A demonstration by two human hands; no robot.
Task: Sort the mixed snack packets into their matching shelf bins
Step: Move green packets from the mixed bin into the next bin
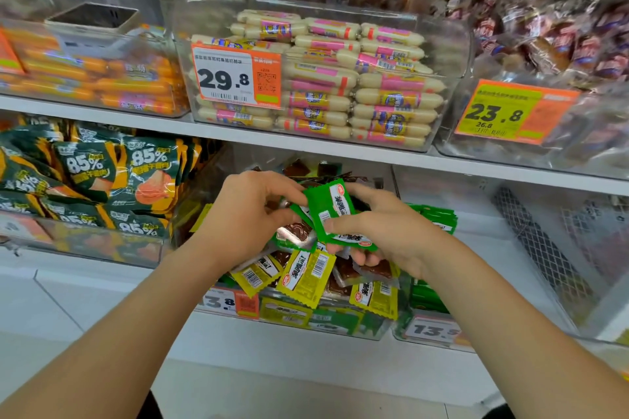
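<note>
Sorting partway: middle bin (299,325) holds a mix.
Left hand (245,211) and right hand (384,231) both pinch green packets (332,204) above it; yellow packets (306,277) lie underneath, unsorted; neighbouring bin (439,333) holds green.

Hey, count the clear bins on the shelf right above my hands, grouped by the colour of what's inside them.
Bin of orange sausages: 1
Bin of white sausages: 1
Bin of dark brown packets: 1
Total: 3
</note>
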